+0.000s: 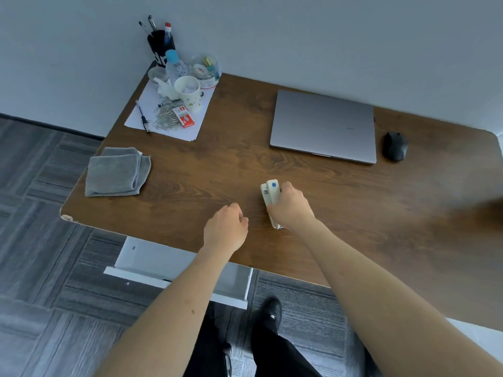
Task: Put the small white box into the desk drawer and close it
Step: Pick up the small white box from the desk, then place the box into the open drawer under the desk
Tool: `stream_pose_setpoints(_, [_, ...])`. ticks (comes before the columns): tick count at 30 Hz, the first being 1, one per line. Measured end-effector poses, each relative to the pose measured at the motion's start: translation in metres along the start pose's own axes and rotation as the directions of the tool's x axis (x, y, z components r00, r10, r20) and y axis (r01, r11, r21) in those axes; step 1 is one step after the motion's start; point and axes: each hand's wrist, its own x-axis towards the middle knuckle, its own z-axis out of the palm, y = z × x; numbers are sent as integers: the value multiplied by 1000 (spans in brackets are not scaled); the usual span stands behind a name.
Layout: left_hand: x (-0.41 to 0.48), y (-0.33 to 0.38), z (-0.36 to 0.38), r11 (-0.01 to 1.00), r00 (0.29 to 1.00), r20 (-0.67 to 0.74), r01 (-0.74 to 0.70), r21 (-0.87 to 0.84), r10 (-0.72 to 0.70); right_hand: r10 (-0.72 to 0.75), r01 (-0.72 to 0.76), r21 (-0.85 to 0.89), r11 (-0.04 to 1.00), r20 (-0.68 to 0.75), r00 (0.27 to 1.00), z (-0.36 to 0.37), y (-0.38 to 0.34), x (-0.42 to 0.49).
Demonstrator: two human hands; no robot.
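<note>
The white desk drawer [128, 275] stands pulled out under the desk's front edge. Inside it at the left lies a small white box [144, 254] with a tiny grey logo, its far part hidden under the brown desk top [217, 164]. My right hand [291, 208] is on the desk near the front, shut on a cream stapler [269, 191] with a blue dot. My left hand [226, 227] rests just left of it at the desk edge, above the drawer, with its fingers curled and nothing in them. My left forearm hides the middle of the drawer.
A closed grey laptop [324, 126] and a black mouse [395, 146] sit at the back right. A folded grey cloth [117, 172] lies at the left edge. Paper, a pen, paper clips, a red box, cups, a bottle and a pen holder [160, 47] crowd the back left corner.
</note>
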Motion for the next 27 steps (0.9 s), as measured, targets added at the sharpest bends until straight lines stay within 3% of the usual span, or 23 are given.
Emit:
stream_pose_setpoints(11, [-40,-76,-14,959,958,-73,269,-90,-276,-271,288,-143,947,131,954,62,-75,-32])
stream_pose_setpoints(18, [-68,-142,-25,907,902,-135,387,-165,-409,-428,432,39,901,241,871,104,-128,-73])
stream_pose_setpoints(27, [-94,-192,-5,745,776,-27,595,-302,-630,-510,562,-30,826,385,770,178,-172,-93])
